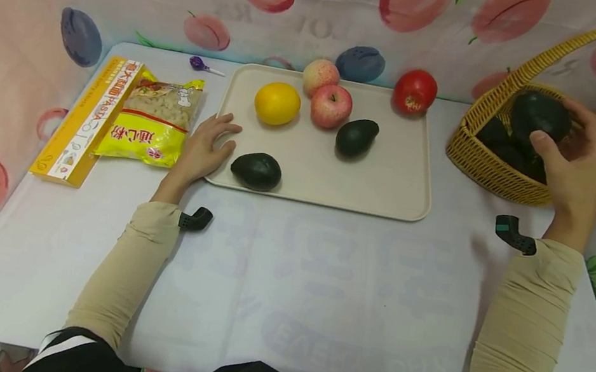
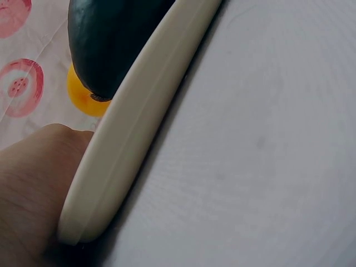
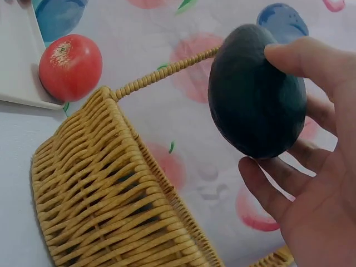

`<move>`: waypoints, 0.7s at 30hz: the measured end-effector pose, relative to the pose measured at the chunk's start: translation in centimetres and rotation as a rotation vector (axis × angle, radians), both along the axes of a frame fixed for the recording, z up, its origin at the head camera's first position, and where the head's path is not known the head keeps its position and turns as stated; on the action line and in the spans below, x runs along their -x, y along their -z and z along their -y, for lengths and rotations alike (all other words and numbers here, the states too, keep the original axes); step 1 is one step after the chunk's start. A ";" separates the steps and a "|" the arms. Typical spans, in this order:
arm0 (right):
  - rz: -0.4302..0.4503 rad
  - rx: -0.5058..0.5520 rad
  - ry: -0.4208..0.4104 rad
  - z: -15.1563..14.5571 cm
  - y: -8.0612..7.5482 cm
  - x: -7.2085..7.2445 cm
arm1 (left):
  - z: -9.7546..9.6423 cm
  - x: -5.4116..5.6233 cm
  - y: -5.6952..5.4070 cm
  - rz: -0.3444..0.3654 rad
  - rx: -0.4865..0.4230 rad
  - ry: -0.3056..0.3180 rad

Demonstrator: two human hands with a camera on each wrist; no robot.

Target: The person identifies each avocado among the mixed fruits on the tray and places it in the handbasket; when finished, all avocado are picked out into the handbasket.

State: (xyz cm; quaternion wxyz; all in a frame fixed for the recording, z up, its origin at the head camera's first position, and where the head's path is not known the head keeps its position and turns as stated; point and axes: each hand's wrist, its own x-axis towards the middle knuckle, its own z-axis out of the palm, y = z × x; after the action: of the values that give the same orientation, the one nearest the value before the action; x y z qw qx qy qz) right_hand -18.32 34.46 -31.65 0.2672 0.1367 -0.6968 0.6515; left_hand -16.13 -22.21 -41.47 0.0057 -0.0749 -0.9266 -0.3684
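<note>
Over the wicker basket [image 1: 501, 178], my right hand [image 1: 581, 151] grips a dark green avocado [image 1: 541, 116]; thumb and fingers wrap round this avocado [image 3: 256, 92] in the right wrist view. More dark fruit [image 1: 503, 143] lies inside the basket, partly hidden. My left hand [image 1: 202, 149] rests at the left edge of the beige tray [image 1: 310, 181], fingers loosely spread over the rim. Close to its fingertips an avocado [image 1: 256, 171] lies on the tray. A second avocado [image 1: 356, 138] sits near the tray's middle, beside a red apple [image 1: 331, 107].
Also on the tray are a yellow lemon [image 1: 277, 104], a peach [image 1: 320, 77] and a red round fruit [image 1: 415, 92] at the back right corner. Left of it lie a pasta bag [image 1: 154, 119], a yellow pasta box [image 1: 88, 122] and a purple lollipop [image 1: 199, 63]. The basket's handle [image 1: 560, 55] arches high.
</note>
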 end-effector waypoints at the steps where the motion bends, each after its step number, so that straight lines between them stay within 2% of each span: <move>1: 0.000 0.020 0.008 -0.1 0.2 0.2 | 0.0 0.0 0.0 -0.001 -0.001 0.000; 6: 0.006 0.122 0.043 -0.3 0.8 1.0 | 0.1 0.0 0.2 -0.013 0.003 0.002; 9: 0.070 0.147 0.097 -0.3 0.9 1.2 | 0.1 0.0 0.2 -0.015 -0.002 0.001; 12: 0.189 0.149 0.164 -0.4 0.6 1.4 | 0.2 0.0 0.2 -0.017 -0.007 0.001; 17: 0.385 0.015 0.272 -0.7 -0.2 2.2 | 0.2 0.1 0.2 -0.019 -0.012 0.005; 21: 0.481 -0.127 0.290 -0.9 -0.6 3.2 | 0.1 0.1 0.2 -0.018 -0.011 0.004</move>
State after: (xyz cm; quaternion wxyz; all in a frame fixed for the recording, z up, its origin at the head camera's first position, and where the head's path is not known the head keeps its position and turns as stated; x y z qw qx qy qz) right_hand -21.54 35.37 -31.05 0.1752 -0.1064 -0.7919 0.5752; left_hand -16.28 -22.33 -41.68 0.0140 -0.0800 -0.9243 -0.3729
